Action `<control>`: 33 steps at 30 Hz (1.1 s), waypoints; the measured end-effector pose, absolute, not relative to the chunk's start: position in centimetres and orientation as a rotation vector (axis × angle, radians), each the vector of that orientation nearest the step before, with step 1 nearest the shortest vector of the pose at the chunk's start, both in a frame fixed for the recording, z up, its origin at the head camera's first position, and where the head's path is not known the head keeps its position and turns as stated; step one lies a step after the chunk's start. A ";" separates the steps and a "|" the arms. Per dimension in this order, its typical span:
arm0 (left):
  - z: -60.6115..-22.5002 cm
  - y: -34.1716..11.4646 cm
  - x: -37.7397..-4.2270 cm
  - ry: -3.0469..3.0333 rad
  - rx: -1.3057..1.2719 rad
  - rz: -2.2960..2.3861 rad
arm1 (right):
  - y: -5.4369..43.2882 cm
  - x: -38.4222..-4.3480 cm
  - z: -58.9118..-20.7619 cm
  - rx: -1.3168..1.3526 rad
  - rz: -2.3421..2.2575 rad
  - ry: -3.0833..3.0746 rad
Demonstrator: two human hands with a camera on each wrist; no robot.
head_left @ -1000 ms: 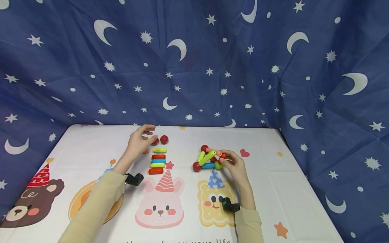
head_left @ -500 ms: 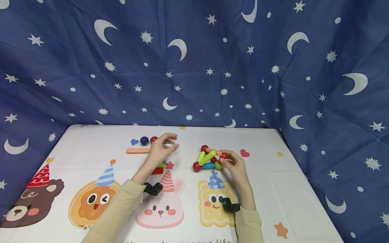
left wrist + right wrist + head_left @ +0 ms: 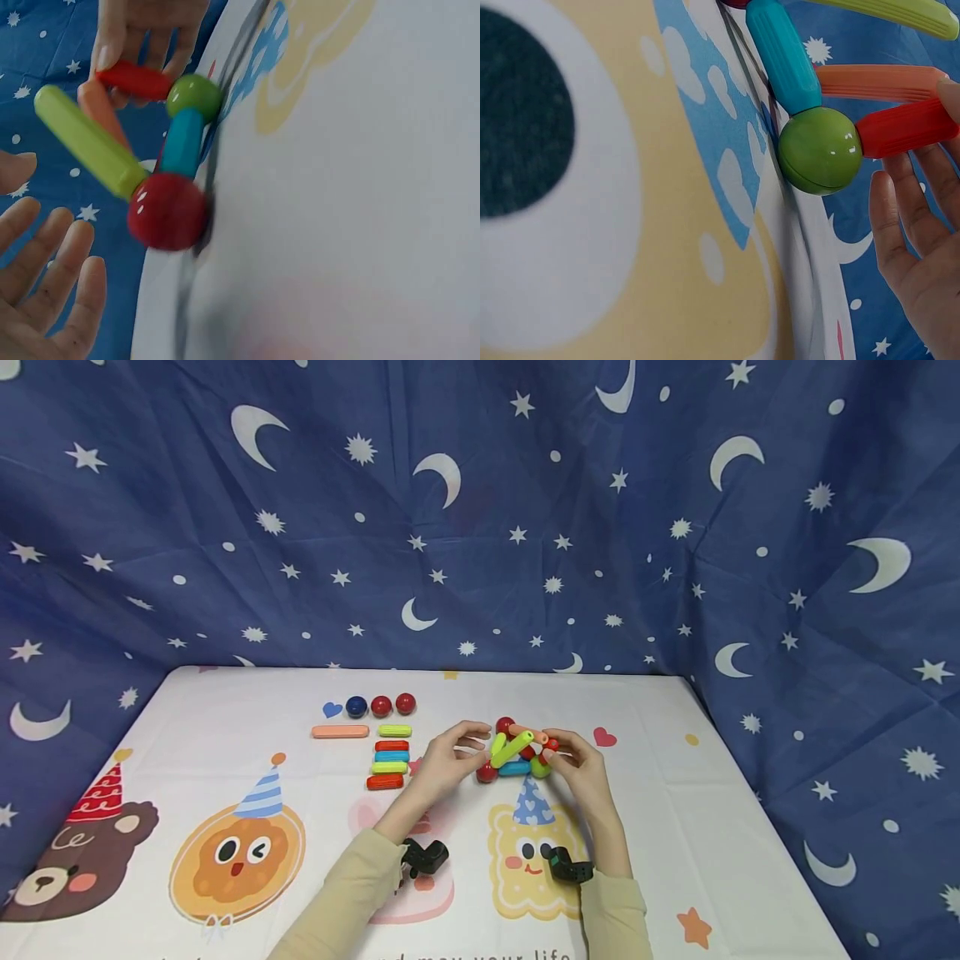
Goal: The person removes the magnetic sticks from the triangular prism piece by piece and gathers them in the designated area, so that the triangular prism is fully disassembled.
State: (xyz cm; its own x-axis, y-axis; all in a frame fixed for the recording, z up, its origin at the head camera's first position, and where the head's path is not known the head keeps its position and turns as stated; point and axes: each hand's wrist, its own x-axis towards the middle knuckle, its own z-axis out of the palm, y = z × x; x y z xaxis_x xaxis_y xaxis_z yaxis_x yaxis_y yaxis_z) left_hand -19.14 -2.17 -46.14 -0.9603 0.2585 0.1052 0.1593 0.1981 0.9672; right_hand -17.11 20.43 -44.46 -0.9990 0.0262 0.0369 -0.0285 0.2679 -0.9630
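Note:
Magnetic balls and rods form a built shape on the table. It has a red ball [image 3: 167, 211], a green ball [image 3: 820, 150] and a blue rod [image 3: 784, 56] between them. A long yellow-green rod [image 3: 512, 749] slants up from the red ball, and an orange rod [image 3: 881, 82] lies behind. My right hand [image 3: 581, 768] pinches the red rod [image 3: 907, 129] that rises from the green ball. To the left of the shape, my left hand [image 3: 450, 760] has its fingers spread and holds nothing. In the left wrist view, its fingers [image 3: 56, 281] stand apart from the red ball.
Left of the shape, a blue ball [image 3: 356, 707] and two red balls [image 3: 381, 707] stand in a row. Nearer lie a loose orange rod [image 3: 340, 732] and a column of several short rods [image 3: 390, 757]. A starry blue curtain [image 3: 480, 527] hangs behind the table.
My left hand has moved right, from beside the loose red balls over to the built shape, carrying nothing. My right hand has kept its hold on the red rod and stayed in place.

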 end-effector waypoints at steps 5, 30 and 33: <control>-47.1 -0.8 -18.8 2.319 0.456 1.966 | 21.0 -17.9 -46.2 0.019 1.909 -2.426; -48.6 1.7 -18.9 2.664 0.477 1.820 | 21.1 -18.3 -47.5 0.061 1.845 -2.418; -48.6 1.6 -18.8 2.658 0.470 1.838 | 21.2 -18.3 -47.4 0.046 1.845 -2.426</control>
State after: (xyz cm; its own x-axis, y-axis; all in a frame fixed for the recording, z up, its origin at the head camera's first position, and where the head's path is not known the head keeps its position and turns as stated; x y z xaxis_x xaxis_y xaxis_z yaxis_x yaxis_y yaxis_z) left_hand -18.78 1.63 -48.62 -0.9510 0.1641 0.2619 0.3030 0.3275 0.8949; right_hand -18.31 21.15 -47.42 -0.9952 0.0325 0.0927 -0.0806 0.2686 -0.9599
